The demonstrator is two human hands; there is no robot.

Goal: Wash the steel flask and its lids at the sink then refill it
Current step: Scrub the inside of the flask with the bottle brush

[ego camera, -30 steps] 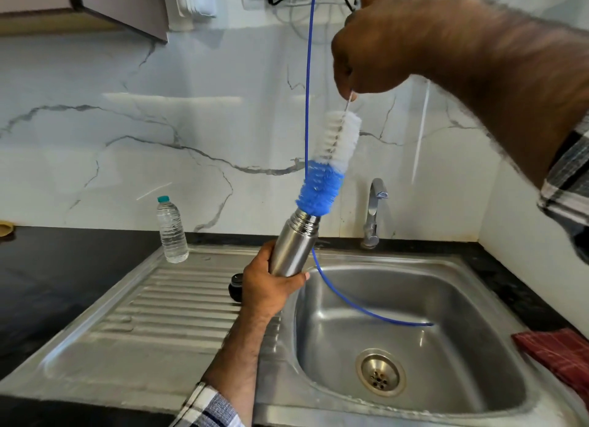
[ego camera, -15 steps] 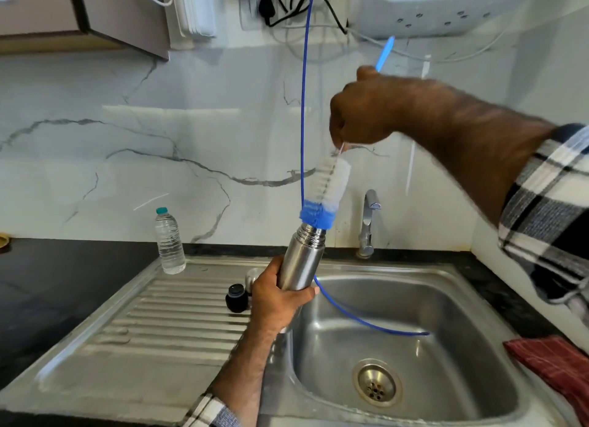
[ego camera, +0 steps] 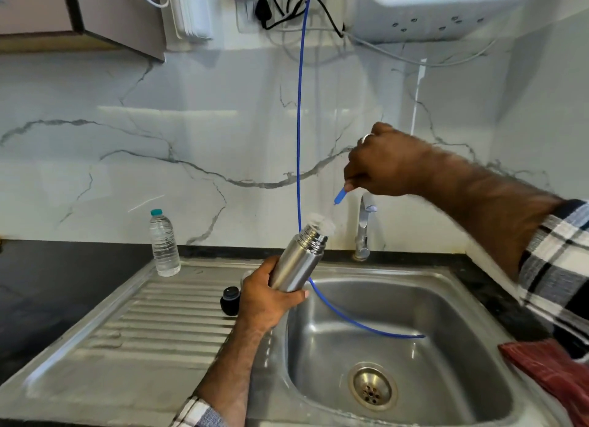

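1. Head view is showing the left hand (ego camera: 267, 294) gripping the steel flask (ego camera: 298, 260) at centre frame, tilting its open mouth toward the right hand (ego camera: 382, 163) over the sink (ego camera: 462, 286), likely so drips are falling into the basin.
2. Right-hand grip is pinching the bottle brush (ego camera: 339, 196) handle; the blurred white bristles are sitting at the flask's mouth.
3. A black lid (ego camera: 230, 300) is waiting on the drainboard, left of the hand, probably for washing.

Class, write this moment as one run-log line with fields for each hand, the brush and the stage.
left hand: grips steel flask | right hand: grips brush handle | bottle brush: bristles mostly inside flask | stage: scrubbing inside
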